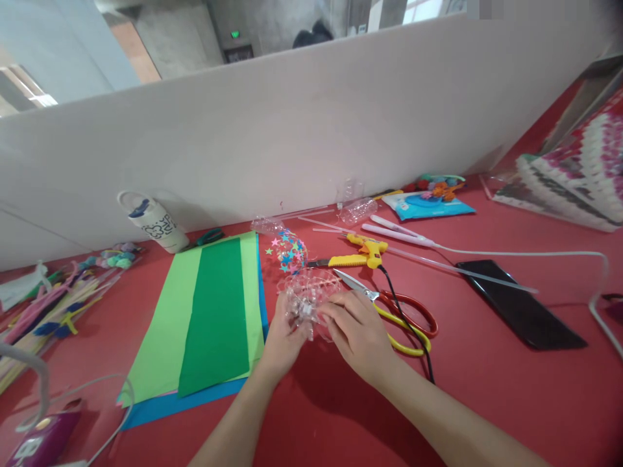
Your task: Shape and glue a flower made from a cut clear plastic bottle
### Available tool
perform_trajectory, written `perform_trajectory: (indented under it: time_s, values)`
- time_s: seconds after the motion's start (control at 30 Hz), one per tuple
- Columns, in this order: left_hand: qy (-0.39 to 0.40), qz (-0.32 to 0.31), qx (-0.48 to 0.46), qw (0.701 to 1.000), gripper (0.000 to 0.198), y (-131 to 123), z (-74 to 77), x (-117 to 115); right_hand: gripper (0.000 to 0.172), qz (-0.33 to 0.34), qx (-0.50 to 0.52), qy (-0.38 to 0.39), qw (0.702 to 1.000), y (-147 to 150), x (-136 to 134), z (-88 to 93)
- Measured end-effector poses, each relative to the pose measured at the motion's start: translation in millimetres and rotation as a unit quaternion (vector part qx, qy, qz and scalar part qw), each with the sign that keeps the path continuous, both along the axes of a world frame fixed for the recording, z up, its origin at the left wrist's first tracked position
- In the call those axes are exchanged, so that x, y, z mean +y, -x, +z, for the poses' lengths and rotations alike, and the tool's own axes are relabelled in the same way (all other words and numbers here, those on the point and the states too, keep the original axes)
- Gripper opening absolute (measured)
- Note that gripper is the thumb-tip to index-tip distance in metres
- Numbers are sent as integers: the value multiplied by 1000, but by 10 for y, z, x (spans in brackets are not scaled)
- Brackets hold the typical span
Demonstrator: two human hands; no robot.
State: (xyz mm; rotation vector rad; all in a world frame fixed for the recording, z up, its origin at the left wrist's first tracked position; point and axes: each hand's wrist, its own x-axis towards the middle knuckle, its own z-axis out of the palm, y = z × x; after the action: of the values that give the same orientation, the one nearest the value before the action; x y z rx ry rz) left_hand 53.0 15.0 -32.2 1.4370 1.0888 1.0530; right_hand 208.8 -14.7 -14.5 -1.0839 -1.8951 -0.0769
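Note:
My left hand [281, 337] and my right hand [355, 331] both hold a clear plastic piece cut into curled strips [309, 295], low over the red table [487, 402]. The fingers of both hands pinch its near side. Just behind it lies a clear piece dotted with coloured paper stars [291, 250]. Scissors with red and yellow handles [399, 311] lie right beside my right hand. A yellow glue gun [363, 253] with a black cord rests behind the scissors.
Green and blue paper sheets [214, 318] lie to the left. Pipe cleaners [43, 311] and pompoms sit at the far left, a white cup [156, 224] by the white partition [311, 130]. A black phone [520, 301], glue sticks [396, 230] and a blue packet [426, 206] lie to the right.

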Motion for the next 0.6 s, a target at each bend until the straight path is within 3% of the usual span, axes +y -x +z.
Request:
perform_trajectory:
  time_s: [0.43, 0.6]
  values:
    - [15, -1, -48, 999, 33, -14, 18, 0, 17, 10, 21, 12, 1000, -9, 6, -18]
    - [72, -19, -71, 995, 43, -19, 3, 2, 14, 3, 14, 13, 1000, -25, 20, -23]
